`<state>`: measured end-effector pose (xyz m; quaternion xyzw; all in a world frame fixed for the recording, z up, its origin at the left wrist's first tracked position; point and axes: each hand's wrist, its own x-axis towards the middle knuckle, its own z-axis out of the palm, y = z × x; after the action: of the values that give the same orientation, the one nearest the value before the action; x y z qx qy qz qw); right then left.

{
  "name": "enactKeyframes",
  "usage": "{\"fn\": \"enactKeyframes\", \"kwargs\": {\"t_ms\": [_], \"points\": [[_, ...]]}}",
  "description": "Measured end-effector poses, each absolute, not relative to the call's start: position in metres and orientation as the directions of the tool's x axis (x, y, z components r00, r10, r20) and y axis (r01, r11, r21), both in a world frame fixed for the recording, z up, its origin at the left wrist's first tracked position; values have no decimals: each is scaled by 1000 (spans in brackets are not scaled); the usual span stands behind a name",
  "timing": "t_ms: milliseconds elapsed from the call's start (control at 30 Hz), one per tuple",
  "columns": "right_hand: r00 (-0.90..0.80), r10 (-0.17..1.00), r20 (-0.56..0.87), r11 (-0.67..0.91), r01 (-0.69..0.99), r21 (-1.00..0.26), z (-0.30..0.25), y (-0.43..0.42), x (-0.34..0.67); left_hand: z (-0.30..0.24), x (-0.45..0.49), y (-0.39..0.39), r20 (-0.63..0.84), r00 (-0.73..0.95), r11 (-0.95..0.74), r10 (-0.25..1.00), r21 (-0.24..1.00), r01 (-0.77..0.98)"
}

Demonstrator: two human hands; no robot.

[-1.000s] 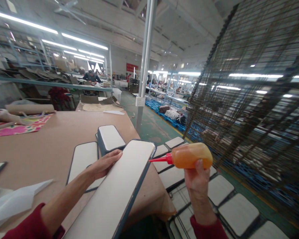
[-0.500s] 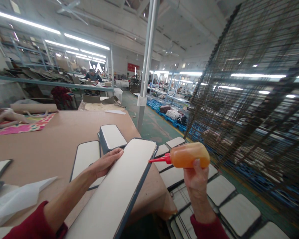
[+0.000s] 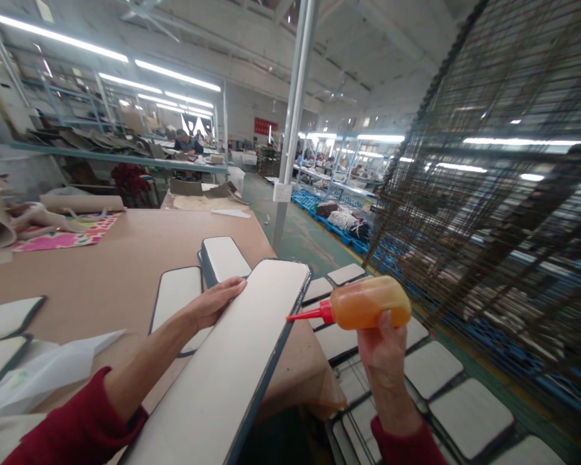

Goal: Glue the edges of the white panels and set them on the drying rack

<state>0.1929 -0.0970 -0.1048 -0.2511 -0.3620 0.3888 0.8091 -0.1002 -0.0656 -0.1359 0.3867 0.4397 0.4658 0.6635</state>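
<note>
My left hand [image 3: 213, 302] grips the left edge of a long white panel with a dark rim [image 3: 242, 355], which rests tilted over the brown table's right edge. My right hand [image 3: 385, 349] is closed around an orange squeeze bottle [image 3: 368, 302] held sideways. Its red nozzle [image 3: 304, 316] points left and almost touches the panel's right rim.
Further white panels [image 3: 174, 297] lie on the brown table [image 3: 101, 271], with one thicker piece [image 3: 223, 257] behind. Many more panels [image 3: 469, 408] are spread on a low rack at the right. A tall wire rack [image 3: 489, 194] stands at right. White paper [image 3: 53, 371] lies at left.
The view has shifted slightly, and the bottle's nozzle has edged a little closer to the panel's rim. Both hands keep their holds.
</note>
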Motion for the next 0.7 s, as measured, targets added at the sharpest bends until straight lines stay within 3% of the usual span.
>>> {"fn": "enactKeyframes", "kwargs": {"t_ms": [700], "points": [[338,864,372,500,-493,-712,-102,-102,198,-107,-87,-44,-256,98,272,962,934,-232]]}}
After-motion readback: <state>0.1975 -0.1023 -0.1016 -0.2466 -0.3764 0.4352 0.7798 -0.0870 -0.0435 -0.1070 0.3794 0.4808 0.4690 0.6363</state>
